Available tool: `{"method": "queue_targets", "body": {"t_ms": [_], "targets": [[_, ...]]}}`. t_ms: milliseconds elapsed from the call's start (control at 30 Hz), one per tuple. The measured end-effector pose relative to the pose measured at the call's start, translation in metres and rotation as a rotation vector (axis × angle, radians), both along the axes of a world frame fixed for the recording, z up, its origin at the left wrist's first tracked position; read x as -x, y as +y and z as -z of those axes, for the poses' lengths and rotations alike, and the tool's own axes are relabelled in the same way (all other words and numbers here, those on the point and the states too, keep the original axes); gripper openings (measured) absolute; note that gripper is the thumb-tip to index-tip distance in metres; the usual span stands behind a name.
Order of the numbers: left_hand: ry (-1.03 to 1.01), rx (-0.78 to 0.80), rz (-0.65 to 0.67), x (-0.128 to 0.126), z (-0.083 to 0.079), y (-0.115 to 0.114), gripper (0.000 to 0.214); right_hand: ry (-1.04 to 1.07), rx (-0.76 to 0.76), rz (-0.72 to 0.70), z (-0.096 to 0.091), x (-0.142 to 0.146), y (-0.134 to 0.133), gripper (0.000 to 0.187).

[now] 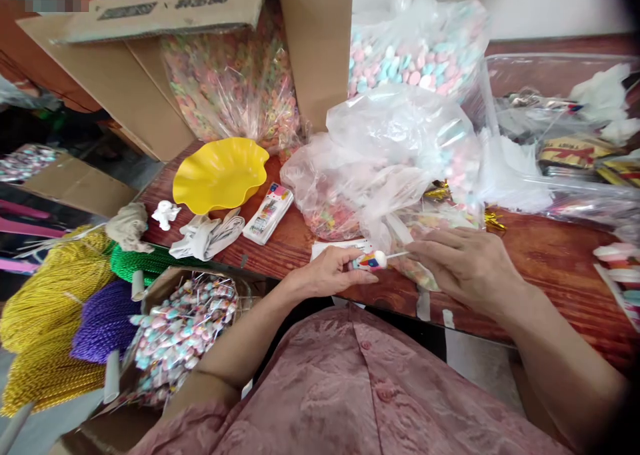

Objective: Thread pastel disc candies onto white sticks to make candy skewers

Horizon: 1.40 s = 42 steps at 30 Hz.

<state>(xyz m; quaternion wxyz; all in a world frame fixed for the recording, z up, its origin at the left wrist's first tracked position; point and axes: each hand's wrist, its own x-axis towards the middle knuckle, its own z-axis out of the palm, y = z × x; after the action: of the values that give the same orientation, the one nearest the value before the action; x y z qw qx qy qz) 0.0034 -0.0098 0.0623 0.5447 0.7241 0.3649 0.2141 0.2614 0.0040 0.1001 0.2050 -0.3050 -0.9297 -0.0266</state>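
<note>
My left hand (333,272) is closed around a small candy stick (371,261), its thumb and fingers pinching the body. That body has a colourful printed wrapper and a white rounded end, from which a thin white stick points right. The fingertips of my right hand (467,265) are pinched at the far end of this stick. Behind my left hand lies a white printed slip (345,245), partly hidden. A clear bag of small colourful candies (333,218) sits just beyond both hands, and part of its plastic lies beneath my right fingers.
On the wooden table (550,262) are a yellow wavy bowl (220,175), a stack of printed labels (269,214) and a white band bundle (207,235). A large candy bag (415,55) and clear bin (530,58) stand behind. Below left is a box of candy sticks (185,335).
</note>
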Motion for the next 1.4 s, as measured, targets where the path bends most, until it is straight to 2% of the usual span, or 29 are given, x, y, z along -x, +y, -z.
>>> {"method": "queue_targets", "body": {"t_ms": [233, 433, 500, 600, 700, 767, 833, 900, 933, 967, 1067, 1133, 1200, 1267, 1333, 1400], "targets": [[-0.052, -0.053, 0.033, -0.023, 0.001, -0.005, 0.033, -0.031, 0.090, -0.146, 0.018, 0.027, -0.012, 0.024], [-0.176, 0.117, -0.028, -0.007, -0.003, -0.003, 0.036, 0.074, 0.101, -0.143, 0.019, 0.024, -0.005, 0.020], [-0.192, 0.180, -0.070, -0.006, 0.000, -0.003, 0.035, 0.066, 0.083, -0.149, 0.018, 0.027, -0.004, 0.022], [-0.278, 0.195, -0.217, -0.016, 0.006, -0.006, 0.036, 0.113, 0.024, -0.146, 0.017, 0.037, -0.004, 0.025], [-0.441, 0.223, -0.391, -0.031, 0.012, -0.010, 0.040, 0.406, 0.091, -0.021, 0.017, 0.041, -0.006, 0.020], [-0.509, 0.248, -0.510, -0.038, 0.013, -0.011, 0.041, 0.737, 0.237, 0.171, 0.020, 0.041, -0.012, 0.022], [-0.510, 0.239, -0.567, -0.042, 0.014, -0.012, 0.041, 0.974, 0.417, 0.320, 0.028, 0.042, -0.020, 0.025], [-0.464, 0.176, -0.557, -0.045, 0.014, -0.014, 0.040, 1.033, 0.547, 0.341, 0.038, 0.047, -0.030, 0.014], [-0.425, 0.129, -0.541, -0.046, 0.014, -0.015, 0.040, 1.017, 0.578, 0.330, 0.043, 0.050, -0.034, 0.005], [-0.378, 0.080, -0.519, -0.048, 0.013, -0.017, 0.040, 0.999, 0.577, 0.330, 0.047, 0.053, -0.037, 0.005], [-0.263, 0.000, -0.428, -0.051, 0.012, -0.024, 0.044, 0.956, 0.441, 0.383, 0.052, 0.057, -0.039, 0.016], [-0.251, 0.046, -0.354, -0.051, 0.012, -0.027, 0.048, 0.896, 0.344, 0.400, 0.050, 0.055, -0.037, 0.016], [-0.286, 0.149, -0.344, -0.049, 0.012, -0.028, 0.051, 0.909, 0.329, 0.385, 0.049, 0.052, -0.036, 0.013], [-0.328, 0.261, -0.398, -0.046, 0.012, -0.026, 0.053, 1.063, 0.403, 0.378, 0.049, 0.049, -0.036, 0.003], [-0.354, 0.326, -0.445, -0.044, 0.012, -0.023, 0.054, 1.254, 0.552, 0.368, 0.050, 0.049, -0.038, 0.021], [-0.358, 0.314, -0.440, -0.044, 0.010, -0.020, 0.053, 1.315, 0.722, 0.348, 0.051, 0.053, -0.041, 0.038]]}}
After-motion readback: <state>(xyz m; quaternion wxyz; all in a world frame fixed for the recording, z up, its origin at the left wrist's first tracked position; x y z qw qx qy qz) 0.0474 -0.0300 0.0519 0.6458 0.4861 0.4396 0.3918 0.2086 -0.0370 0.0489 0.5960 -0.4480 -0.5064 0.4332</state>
